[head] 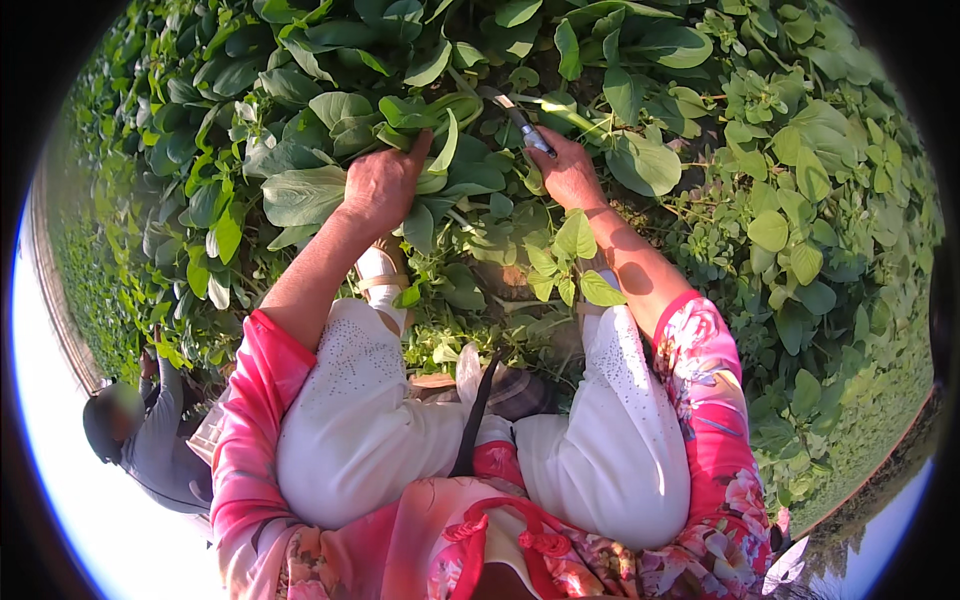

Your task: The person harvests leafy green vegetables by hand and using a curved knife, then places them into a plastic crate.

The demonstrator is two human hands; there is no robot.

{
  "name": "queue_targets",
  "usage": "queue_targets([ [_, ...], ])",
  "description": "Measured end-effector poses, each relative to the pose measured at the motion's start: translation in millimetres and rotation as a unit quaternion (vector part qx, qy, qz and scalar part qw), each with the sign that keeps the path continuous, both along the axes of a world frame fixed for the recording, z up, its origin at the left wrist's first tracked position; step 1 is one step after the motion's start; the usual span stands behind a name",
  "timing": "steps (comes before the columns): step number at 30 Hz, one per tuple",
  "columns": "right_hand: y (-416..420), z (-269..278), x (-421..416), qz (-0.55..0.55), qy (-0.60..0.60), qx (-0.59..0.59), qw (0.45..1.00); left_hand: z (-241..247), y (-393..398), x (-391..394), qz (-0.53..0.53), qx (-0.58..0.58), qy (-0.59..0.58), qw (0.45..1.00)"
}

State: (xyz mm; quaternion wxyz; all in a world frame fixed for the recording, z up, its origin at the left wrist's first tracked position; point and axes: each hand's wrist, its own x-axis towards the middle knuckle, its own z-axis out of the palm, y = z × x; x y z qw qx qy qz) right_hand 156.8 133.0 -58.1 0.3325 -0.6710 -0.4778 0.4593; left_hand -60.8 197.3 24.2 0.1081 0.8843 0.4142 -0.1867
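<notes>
My left hand is closed around a leafy green like bok choy. Its broad leaves spread past my wrist to the left, and its pale green stalks point to the right. In my right hand is a small sickle or curved knife with a metallic handle. The blade reaches up and left, its tip close to the stalk bases; whether it touches them I cannot tell. Just right of the blade lies another pale stalk with a large leaf.
Dense leafy plants surround both hands. A young weed rises below my right wrist. Between my knees are a dark strap and a patterned round object. At the left, another person in grey bends near the rows.
</notes>
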Motion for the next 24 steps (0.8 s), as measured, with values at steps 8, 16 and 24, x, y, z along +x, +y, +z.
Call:
queue_targets([
  [8, 9, -14, -5, 0.067, -0.02, 0.031, 0.997, 0, 8, 1, 0.012, -0.048, 0.009, 0.999],
  [16, 0, 12, -8, 0.089, -0.067, -0.009, 0.994, -5, 21, -9, 0.012, -0.064, -0.032, 0.997],
  [24, 15, 24, -10, 0.135, -0.096, 0.018, 0.986, 2, 29, -8, 0.043, -0.096, -0.031, 0.994],
])
